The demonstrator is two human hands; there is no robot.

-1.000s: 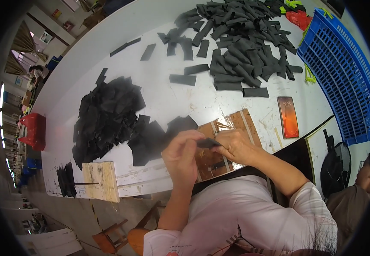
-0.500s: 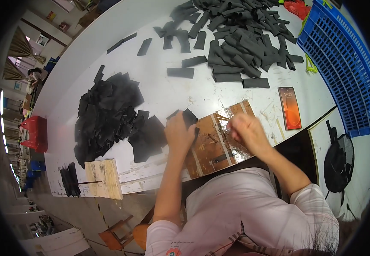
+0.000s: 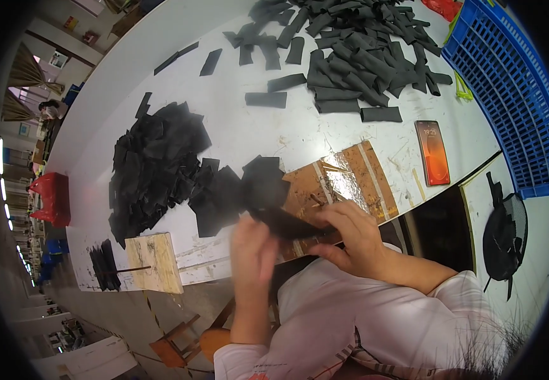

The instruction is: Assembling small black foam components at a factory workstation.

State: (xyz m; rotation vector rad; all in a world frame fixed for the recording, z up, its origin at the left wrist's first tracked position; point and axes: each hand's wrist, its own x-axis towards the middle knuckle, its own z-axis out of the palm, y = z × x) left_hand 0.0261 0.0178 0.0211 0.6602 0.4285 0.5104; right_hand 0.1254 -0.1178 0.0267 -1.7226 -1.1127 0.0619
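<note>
A dark, flat black fabric piece (image 3: 290, 223) stretches between my two hands over the brown board (image 3: 312, 183) at the table's near edge. My right hand (image 3: 355, 239) pinches its right end between thumb and fingers. At its left end is my left hand (image 3: 252, 250), smeared by motion, so whether its fingers grip the piece is unclear. Just beyond lies another loose black sheet (image 3: 265, 179), overlapping the board's left edge. Further left rises a big heap of flat black pieces (image 3: 154, 164), some trailing toward my left hand.
Many rolled black tubes (image 3: 357, 63) are piled at the far side. A phone (image 3: 433, 155) lies right of the board, near a blue plastic basket (image 3: 502, 88). At left are a wooden block (image 3: 154, 263), black strips (image 3: 104, 266) and a red bag (image 3: 51, 199).
My right hand has come down and left from above the board to grip the fabric piece. My left hand has drawn back toward me, and a loose black sheet now shows beyond it.
</note>
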